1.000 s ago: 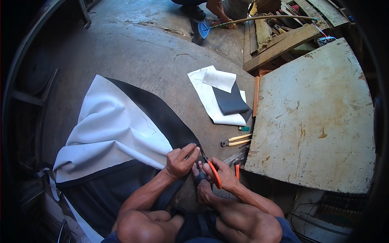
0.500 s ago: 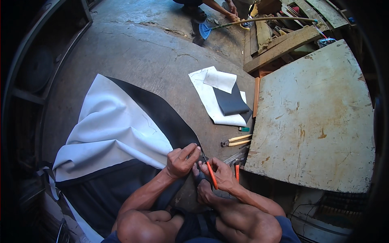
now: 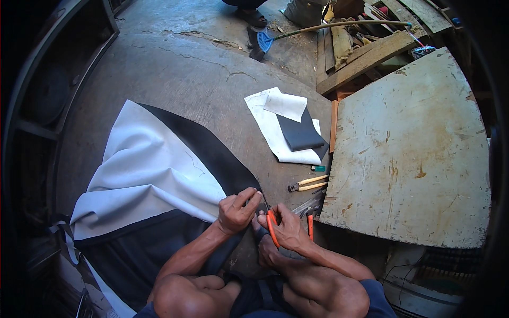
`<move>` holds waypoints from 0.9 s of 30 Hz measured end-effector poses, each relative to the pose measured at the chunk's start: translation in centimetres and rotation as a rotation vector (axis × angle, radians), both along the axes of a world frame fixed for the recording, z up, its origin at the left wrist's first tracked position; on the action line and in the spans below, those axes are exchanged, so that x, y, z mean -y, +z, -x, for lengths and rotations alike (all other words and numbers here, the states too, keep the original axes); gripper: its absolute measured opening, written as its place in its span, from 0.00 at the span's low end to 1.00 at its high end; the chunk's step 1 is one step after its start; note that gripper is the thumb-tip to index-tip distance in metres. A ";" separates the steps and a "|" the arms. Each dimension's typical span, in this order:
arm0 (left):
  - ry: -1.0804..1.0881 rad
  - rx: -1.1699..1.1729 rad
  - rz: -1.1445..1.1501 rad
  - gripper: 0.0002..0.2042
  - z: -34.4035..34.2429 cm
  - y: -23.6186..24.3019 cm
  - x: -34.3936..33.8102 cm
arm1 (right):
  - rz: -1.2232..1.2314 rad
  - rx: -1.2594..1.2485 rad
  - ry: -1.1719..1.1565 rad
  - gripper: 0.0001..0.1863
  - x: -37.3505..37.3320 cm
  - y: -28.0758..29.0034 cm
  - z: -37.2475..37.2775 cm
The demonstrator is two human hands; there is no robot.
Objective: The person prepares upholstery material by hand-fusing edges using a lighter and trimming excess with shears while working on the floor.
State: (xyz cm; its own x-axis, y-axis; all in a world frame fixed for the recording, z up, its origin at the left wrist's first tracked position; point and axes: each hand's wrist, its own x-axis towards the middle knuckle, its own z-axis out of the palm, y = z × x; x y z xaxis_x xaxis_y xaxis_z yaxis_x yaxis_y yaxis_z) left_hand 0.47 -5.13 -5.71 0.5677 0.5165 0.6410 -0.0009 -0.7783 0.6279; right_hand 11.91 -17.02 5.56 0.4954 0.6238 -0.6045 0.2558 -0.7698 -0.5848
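Observation:
A large sheet of black material with a white backing (image 3: 159,169) drapes over the floor and against my legs, its white side folded up in creases. My left hand (image 3: 239,211) pinches the sheet's dark edge near its right corner. My right hand (image 3: 290,229) grips orange-handled scissors (image 3: 272,230), whose blades lie at that edge just right of my left fingers. How far the blades part is hard to make out. My bare foot (image 3: 266,249) is on the floor below the scissors.
White and black offcuts (image 3: 289,127) lie ahead on the floor. Near them are a green lighter (image 3: 318,168), pincers with yellowish handles (image 3: 313,183) and another orange handle (image 3: 310,227). A worn board (image 3: 408,153) stands at right. A blue rake (image 3: 264,41) and a person's foot (image 3: 252,18) are far off.
My right hand has turned slightly and the scissors' orange handles look wider apart. My left hand stays in place. The other person's hands have gone from the top, where a grey bag now shows.

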 end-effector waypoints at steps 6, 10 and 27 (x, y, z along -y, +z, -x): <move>0.035 0.042 -0.021 0.17 0.0 -0.4 -0.1 | -0.025 0.081 0.056 0.32 0.0 -0.5 0.3; 0.033 0.044 -0.027 0.18 0.0 -0.3 -0.1 | 0.006 0.068 0.051 0.31 -0.3 0.1 0.2; 0.045 0.039 -0.008 0.16 -0.2 -0.4 0.2 | -0.075 0.012 -0.009 0.29 0.2 -0.8 0.6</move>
